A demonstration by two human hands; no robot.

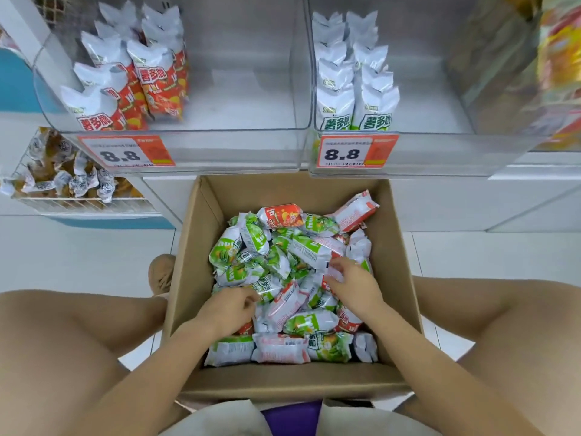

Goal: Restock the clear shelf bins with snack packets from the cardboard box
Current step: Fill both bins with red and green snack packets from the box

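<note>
Matt cardboard box [188, 278]; glossy foil packets [283, 297]; clear plastic bins [239, 152].

Both forearms reach forward and inward between the spread knees, the left hand [231, 305] with fingers curled and pinching at its tips, the right hand [352, 283] palm-down with fingers curled in a grip.

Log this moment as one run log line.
step: picking | left hand: on packets | right hand: pinching red packet | cardboard box: full
</note>
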